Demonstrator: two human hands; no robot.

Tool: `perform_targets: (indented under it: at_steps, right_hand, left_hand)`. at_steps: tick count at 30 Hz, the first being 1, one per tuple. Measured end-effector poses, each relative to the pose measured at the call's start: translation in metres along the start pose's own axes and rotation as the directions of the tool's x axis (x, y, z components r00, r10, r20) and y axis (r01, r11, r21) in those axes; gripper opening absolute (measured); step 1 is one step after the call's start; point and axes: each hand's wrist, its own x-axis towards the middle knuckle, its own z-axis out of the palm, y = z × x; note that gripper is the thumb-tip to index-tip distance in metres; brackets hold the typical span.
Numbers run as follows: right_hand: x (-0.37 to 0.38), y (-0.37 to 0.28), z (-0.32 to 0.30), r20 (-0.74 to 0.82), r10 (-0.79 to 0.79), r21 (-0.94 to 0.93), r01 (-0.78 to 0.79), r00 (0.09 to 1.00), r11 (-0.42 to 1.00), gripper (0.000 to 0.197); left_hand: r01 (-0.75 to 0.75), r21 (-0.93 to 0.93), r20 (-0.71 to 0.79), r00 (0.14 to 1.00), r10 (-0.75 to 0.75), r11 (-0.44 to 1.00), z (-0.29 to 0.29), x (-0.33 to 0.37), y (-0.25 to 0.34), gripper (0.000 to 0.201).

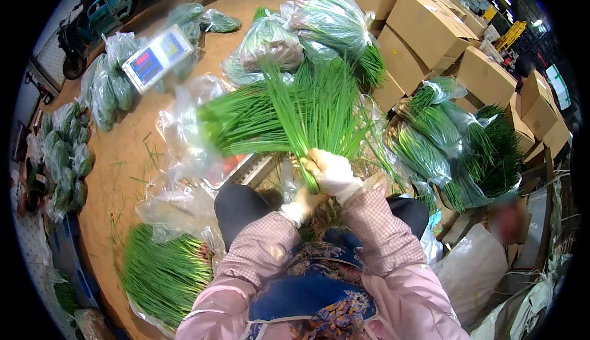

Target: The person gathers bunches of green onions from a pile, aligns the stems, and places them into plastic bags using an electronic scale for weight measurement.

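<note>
Both my hands wear pale gloves and checked pink sleeves. My right hand (332, 171) grips a thick bunch of green chives (316, 109) near its base, the leaves fanning up and away from me. My left hand (301, 203) holds the root end of the same bunch just below, over my lap. A second loose sheaf of chives (236, 122) lies to the left on clear plastic, touching the held bunch.
A digital scale (157, 55) sits at the back left on the brown floor. Bagged chives (326, 17) are piled behind, more bundles (442, 137) on the right. Cardboard boxes (430, 27) stack at the back right. Another chive heap (163, 272) lies at my lower left.
</note>
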Motion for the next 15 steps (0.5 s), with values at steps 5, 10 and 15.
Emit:
perform_targets:
  at_steps: [5, 10, 15]
  right_hand:
    - [-0.043, 0.006, 0.007, -0.042, -0.023, 0.652, 0.045, 0.999, 0.757, 0.017]
    - [-0.061, 0.064, -0.032, -0.371, 0.17, 0.928, 0.366, 0.913, 0.064, 0.028]
    - [-0.082, 0.116, -0.123, -0.471, 0.588, 0.731, 0.664, 0.658, -0.158, 0.047]
  left_hand:
    - [0.055, -0.239, 0.351, 0.936, 0.033, 0.969, -0.011, 0.026, -0.019, 0.043]
    - [-0.001, -0.08, 0.255, 0.967, 0.022, 0.997, -0.018, 0.018, -0.015, 0.029]
    - [-0.145, -0.019, 0.202, 0.969, 0.146, 0.989, -0.006, -0.007, 0.004, 0.029]
